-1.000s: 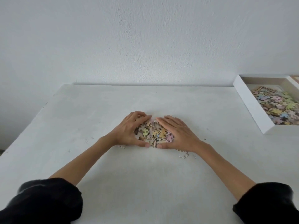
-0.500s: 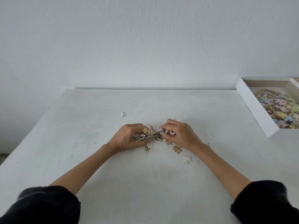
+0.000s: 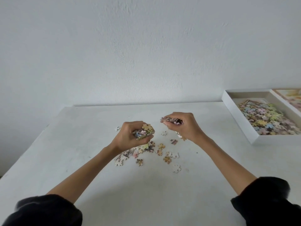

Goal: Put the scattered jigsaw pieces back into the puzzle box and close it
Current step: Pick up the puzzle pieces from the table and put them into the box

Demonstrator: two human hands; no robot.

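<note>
Both hands are up over the table (image 3: 78, 144), apart from each other, each closed round its own load. Left hand (image 3: 128, 137) grips a handful of jigsaw pieces (image 3: 144, 132) with its fingers curled; a yellow piece sticks out on top of the wad. Right hand (image 3: 187, 128) is a bit higher and further out than the left and clenches a second handful (image 3: 172, 120). Pieces poke out past its fingertips toward the left hand, and a few show below its palm. Cannot tell if those lower ones are held or falling.

Loose pieces (image 3: 167, 159) lie scattered on the table under and between the two hands, thickest below the left wrist and thinning toward the right forearm. One stray piece (image 3: 117, 128) sits just beyond the left hand on its outer side. A white face-down piece (image 3: 176, 168) lies nearest the person, between the forearms.

Puzzle box (image 3: 237, 123) is well off to the right of the right hand. It is open, with white walls and a heap of coloured pieces (image 3: 263, 118) inside. What looks like the lid (image 3: 291, 97) lies just past the box on the side away from the hands, printed face up, cut by the frame edge. Black sleeves (image 3: 45, 211) cover both upper arms. White wall (image 3: 146, 46) behind.
</note>
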